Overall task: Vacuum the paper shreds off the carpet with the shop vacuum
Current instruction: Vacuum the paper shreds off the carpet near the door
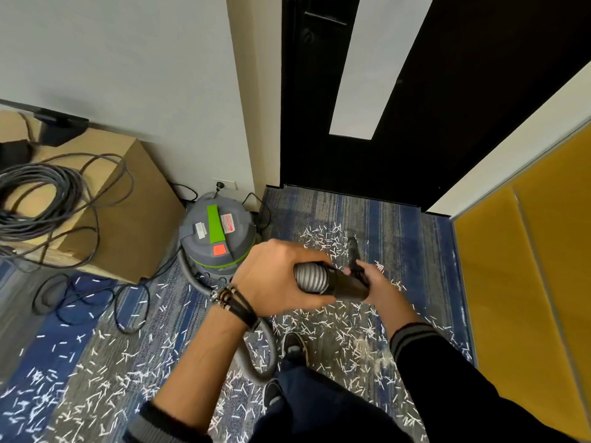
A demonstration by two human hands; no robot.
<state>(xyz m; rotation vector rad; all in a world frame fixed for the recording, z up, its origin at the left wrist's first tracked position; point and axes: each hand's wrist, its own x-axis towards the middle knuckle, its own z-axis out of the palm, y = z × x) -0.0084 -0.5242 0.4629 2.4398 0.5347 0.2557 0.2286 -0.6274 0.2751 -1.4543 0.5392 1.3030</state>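
The left hand [275,278] curled round the floppy ribbed hose [309,278] and the right hand [379,281] gripped its stiff black cuff [348,287], likely the steadier hold, while the shop vacuum [219,233] stood by the wall [128,75] and light paper shreds [323,239] littered the carpet [399,225].

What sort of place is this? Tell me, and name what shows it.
Likely an office or similar workplace: striped blue-grey carpet, a black door with a narrow glazed strip, and a yellow padded wall panel.
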